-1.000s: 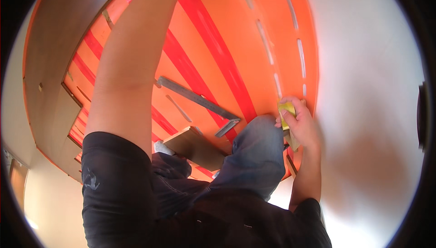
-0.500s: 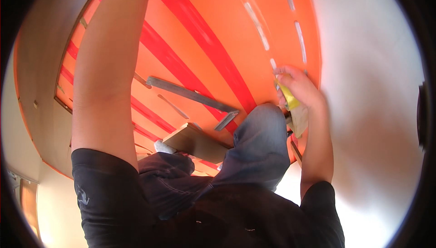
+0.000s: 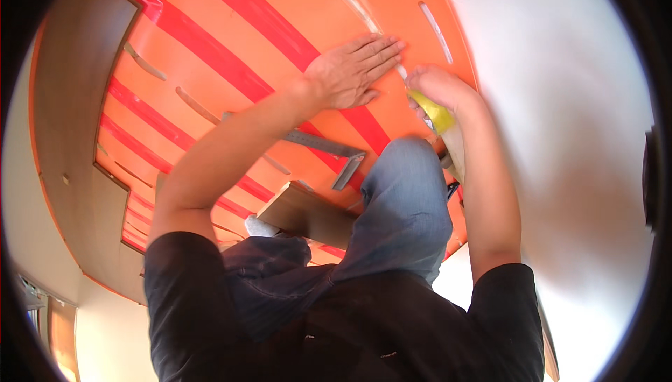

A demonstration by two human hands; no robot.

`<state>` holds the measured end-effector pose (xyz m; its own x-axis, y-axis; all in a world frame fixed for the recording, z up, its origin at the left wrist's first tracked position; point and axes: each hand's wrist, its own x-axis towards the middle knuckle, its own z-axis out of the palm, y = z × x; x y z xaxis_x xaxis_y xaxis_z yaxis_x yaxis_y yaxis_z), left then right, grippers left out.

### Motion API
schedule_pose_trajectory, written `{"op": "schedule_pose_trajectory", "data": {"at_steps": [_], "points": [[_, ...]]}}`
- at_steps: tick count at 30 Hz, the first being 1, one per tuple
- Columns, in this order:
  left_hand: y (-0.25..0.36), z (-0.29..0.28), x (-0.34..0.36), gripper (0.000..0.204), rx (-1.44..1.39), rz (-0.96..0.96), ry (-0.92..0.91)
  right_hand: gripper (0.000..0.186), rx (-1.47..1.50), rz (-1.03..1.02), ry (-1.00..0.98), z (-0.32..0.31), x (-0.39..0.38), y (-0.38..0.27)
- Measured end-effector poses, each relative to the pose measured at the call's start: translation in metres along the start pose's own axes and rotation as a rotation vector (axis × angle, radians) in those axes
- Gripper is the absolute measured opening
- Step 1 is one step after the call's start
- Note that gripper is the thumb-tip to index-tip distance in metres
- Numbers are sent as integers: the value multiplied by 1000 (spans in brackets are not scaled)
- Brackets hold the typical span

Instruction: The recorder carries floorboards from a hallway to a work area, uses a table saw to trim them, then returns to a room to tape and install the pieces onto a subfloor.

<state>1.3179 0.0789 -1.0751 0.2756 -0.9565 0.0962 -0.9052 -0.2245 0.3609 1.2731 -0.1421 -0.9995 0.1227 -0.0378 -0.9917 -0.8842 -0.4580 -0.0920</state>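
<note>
Fingers of the left hand (image 3: 355, 73) lie straight and flat over the orange sheet (image 3: 394, 19) at 12 o'clock. The right hand (image 3: 442, 87) curls its fingers around a yellow thing (image 3: 437, 112) at 2 o'clock.

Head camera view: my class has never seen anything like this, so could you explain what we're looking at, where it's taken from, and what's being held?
There is no robot here: these are a person's two bare hands. The picture comes from the left of two wide fisheye cameras worn on the head, looking down, so straight edges bend near the rim. Picture left is the person's left.

The left hand is spread flat, palm down, over an orange sheet with red strips. The right hand grips a yellow object, too covered to identify surely. On the sheet lie a grey metal square and a brown board; brown flooring with a stepped edge is at left.
</note>
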Motion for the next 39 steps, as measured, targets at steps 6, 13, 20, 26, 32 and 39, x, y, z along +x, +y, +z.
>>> {"op": "schedule_pose_trajectory", "data": {"at_steps": [6, 13, 20, 26, 32, 39], "points": [[24, -16, -10, 85, 176, -116, -184, 25, -84, -35, 10, 2, 1, -1], [127, -61, -84, 82, 318, -111, -569, 32, 16, -56, 101, 7, -19, 17], [267, -40, -219, 72, 90, -34, -580, 43, -274, -534, 943, 51, -127, 118], [276, -20, -211, 46, 194, -205, -574, 38, -416, -213, 746, 107, -156, 306], [264, -109, -169, 44, -105, -406, -918, 41, -457, -162, 785, 131, -106, 418], [235, -270, -267, 39, -233, -1020, -495, 49, -348, -418, 881, 130, -61, 438]]}}
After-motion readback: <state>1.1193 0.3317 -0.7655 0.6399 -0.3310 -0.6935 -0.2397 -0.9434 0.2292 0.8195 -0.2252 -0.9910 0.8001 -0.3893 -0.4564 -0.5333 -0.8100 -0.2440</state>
